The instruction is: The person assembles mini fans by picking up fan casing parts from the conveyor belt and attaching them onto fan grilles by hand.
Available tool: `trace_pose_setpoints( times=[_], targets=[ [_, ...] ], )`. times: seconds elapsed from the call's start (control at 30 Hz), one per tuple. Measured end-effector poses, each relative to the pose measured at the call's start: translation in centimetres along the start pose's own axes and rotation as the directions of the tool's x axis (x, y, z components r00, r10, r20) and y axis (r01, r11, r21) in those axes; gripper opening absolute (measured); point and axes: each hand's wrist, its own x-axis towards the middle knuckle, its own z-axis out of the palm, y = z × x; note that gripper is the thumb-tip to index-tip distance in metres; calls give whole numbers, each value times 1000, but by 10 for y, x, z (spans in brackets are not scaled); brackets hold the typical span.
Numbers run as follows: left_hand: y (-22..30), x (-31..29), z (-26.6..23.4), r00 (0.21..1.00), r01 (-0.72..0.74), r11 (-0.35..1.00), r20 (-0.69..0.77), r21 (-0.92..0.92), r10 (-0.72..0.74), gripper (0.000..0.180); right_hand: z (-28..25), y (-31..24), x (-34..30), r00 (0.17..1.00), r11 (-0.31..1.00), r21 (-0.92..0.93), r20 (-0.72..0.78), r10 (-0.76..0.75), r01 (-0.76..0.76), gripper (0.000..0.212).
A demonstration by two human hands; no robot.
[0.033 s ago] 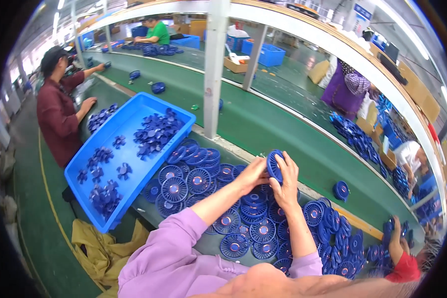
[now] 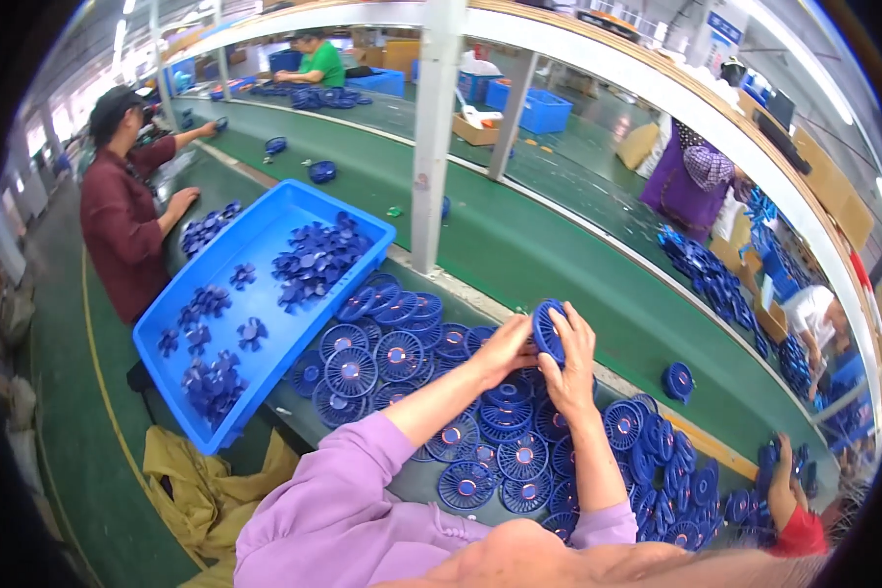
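Note:
Above a pile of dark blue round fan grilles (image 2: 524,456), both my hands hold one blue fan grille (image 2: 547,331), tilted nearly on edge. My left hand (image 2: 503,350) grips its left side, with the fingertips partly hidden behind it. On the right side, my right hand (image 2: 573,358) has its fingers over the upper rim and its thumb lower down. Left of the pile, a blue tray (image 2: 265,358) holds several small dark blue fan blades (image 2: 320,250).
Beyond the grilles runs a green conveyor belt (image 2: 598,318) carrying a blue fan part (image 2: 678,380). A white post (image 2: 431,147) rises at the belt's near edge. One co-worker (image 2: 122,206) stands at the left; another's hand (image 2: 782,475) reaches in at the right.
The view has shifted very slightly, so the scene sits a little further right. Both my hands keep the same hold on the fan grille.

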Motion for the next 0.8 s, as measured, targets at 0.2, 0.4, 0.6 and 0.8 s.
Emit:
trace_pose_setpoints(
  times=[0.2, 0.4, 0.6, 0.8],
  targets=[
    [-22, -14, -1, 977, -136, 939, 115, -316, 181, 40, -10, -13, -5, 978, 881, 432, 149, 143, -195, 63],
    [-12, -41, 3, 970, -92, 896, 165, -435, 180, 48, -32, -37, 2, 946, 904, 345, 284, 155, -252, 86],
    [-17, -37, -9, 984, -31, 816, 126, -577, 126, 36, -23, -57, 1, 958, 999, -53, 286, 24, -9, 104],
    [-15, -53, 20, 915, -390, 893, -199, -226, 350, 36, -4, -39, -16, 968, 990, 27, 214, 131, -140, 98]
  ],
)
